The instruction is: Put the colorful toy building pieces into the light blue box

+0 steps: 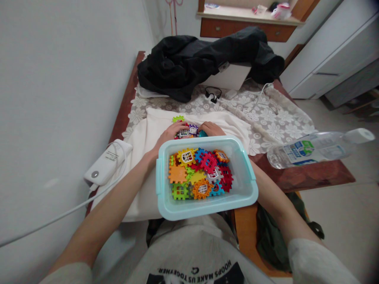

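Behind the light blue plastic bin (162, 185), my left hand (171, 133) curls its fingers over the left side of a small cluster of interlocking plastic blocks (193, 130). Grey, purple and red pieces show in that cluster. My right hand (212, 128) bends its fingers at the cluster's right side, against a teal piece (203, 134). The bin's far rim hides the lower parts of both hands and of the cluster. Inside the bin lie many loose blocks in orange, yellow, green, red and blue, some with white window grids. One lime green block (178, 118) rests just beyond my left fingers.
A white cloth (139, 201) covers the near table. To the left lies a white power bank (108, 163) with a cable. At right, a clear bottle (316, 148) lies on its side at the table edge. Black clothing (183, 59), a laptop (233, 77) and earphones (213, 94) are farther back.
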Action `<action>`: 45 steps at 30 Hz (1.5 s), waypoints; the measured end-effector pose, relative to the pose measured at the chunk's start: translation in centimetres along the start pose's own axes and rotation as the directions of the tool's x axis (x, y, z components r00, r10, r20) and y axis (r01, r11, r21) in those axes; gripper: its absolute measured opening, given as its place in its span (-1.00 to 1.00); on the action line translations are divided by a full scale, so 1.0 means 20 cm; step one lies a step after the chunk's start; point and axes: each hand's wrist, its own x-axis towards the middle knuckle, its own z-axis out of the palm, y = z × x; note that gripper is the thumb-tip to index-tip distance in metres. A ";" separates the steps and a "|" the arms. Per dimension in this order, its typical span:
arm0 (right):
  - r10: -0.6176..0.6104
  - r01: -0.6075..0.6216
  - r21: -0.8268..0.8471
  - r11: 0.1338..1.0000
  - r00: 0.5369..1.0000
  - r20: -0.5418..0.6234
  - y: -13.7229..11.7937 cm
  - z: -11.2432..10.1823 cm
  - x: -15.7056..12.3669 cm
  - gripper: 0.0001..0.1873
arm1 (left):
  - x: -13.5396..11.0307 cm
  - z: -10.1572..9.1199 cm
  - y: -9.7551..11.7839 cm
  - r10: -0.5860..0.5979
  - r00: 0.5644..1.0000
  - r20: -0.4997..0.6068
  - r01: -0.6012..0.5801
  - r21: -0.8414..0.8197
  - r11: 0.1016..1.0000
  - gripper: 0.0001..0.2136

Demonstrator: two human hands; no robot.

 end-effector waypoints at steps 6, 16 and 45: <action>-0.023 0.023 0.001 1.000 0.999 -0.050 -0.02 -0.02 -0.01 -0.75 | 0.00 0.00 0.02 -0.007 1.000 -0.001 0.007 -0.009 1.000 -0.61; 0.013 -0.013 0.003 1.000 1.000 -0.023 0.02 -0.05 -0.03 -0.74 | 0.00 -0.01 0.02 -0.011 1.000 0.024 0.010 0.013 1.000 -0.62; 0.334 -0.200 0.283 0.938 0.739 -0.585 -0.01 -0.23 -0.08 -0.30 | -0.01 0.02 -0.01 -0.011 1.000 -0.013 0.011 0.019 1.000 -0.62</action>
